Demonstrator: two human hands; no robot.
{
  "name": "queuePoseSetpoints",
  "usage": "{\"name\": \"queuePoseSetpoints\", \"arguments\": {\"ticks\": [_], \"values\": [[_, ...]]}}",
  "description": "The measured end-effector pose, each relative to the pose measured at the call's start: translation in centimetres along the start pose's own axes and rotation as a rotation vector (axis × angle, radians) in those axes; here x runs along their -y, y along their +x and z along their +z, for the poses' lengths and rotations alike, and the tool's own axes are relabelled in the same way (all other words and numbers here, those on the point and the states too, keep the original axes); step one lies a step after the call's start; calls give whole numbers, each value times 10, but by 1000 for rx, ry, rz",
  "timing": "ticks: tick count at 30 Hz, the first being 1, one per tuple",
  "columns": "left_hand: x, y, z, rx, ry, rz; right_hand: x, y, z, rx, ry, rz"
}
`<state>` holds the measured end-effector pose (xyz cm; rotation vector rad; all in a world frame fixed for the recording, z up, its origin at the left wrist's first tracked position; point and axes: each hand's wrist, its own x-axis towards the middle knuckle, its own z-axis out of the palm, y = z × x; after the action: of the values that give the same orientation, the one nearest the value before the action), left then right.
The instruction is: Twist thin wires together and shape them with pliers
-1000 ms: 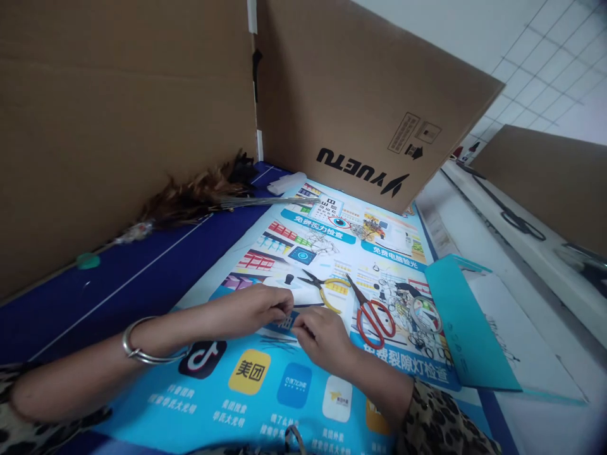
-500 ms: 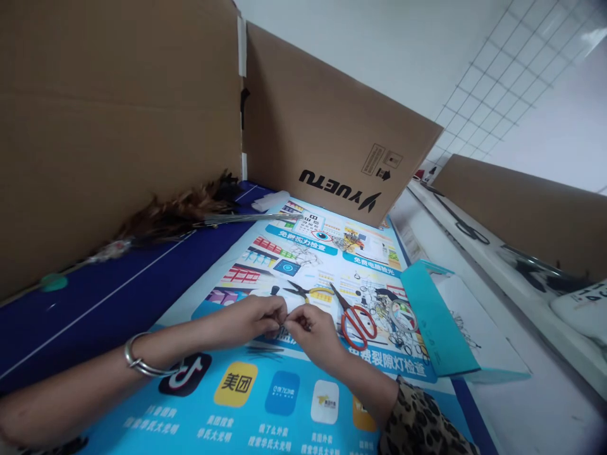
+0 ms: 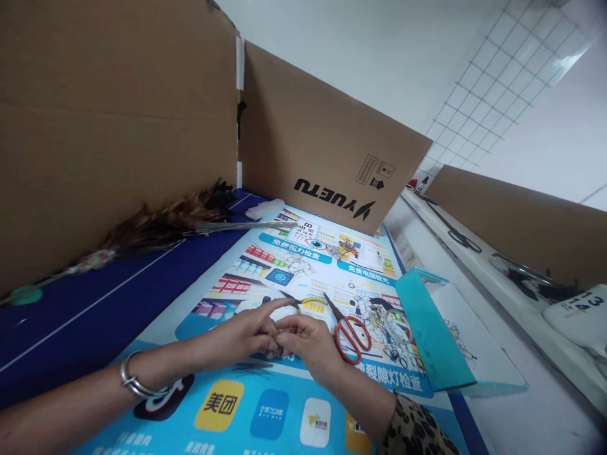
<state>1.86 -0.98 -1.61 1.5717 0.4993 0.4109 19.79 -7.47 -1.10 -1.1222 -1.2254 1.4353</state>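
Observation:
My left hand (image 3: 249, 328) and my right hand (image 3: 306, 341) meet over a printed blue poster (image 3: 265, 411) on the table. Both pinch a small dark item between the fingertips; it is too small to name. The left index finger points out toward yellow-handled pliers (image 3: 308, 302). Red-handled scissors (image 3: 348, 328) lie just right of my right hand. A silver bangle (image 3: 130, 382) sits on my left wrist. A few thin dark wires (image 3: 253, 366) lie on the poster under my hands.
Cardboard walls (image 3: 118, 126) stand at the left and back. A feather duster (image 3: 161, 224) lies along the left wall on the blue table. A teal folder (image 3: 431, 328) with white paper rests at the right, beside a tape roll (image 3: 398, 325).
The camera has tilted up and everything sits lower in view. My hands have drawn closer together, and my left index finger has stretched out.

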Motion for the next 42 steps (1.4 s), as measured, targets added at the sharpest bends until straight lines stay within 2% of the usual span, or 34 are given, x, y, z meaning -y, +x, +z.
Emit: {"name": "queuePoseSetpoints", "arguments": {"ticks": [6,11,21,23,28,34,38,42], "values": [[0,0,-1,8,-44,-62,1,0,0,27,31,26],[8,-1,-3,-2,-13,-68,3,2,1,42,33,49],[5,-1,-2,20,-114,-75,1,4,3,97,67,67],[7,-1,-2,27,-107,-66,0,4,2,86,3,32],[5,-3,-6,52,-29,-73,7,4,0,-15,-356,-175],[5,-6,-22,-51,68,11,15,1,-1,-66,-447,-165],[11,-3,-27,-191,124,-7,8,2,-1,-59,-554,-157],[13,-1,-28,-232,251,27,2,3,-1,-55,-591,-161]]}}
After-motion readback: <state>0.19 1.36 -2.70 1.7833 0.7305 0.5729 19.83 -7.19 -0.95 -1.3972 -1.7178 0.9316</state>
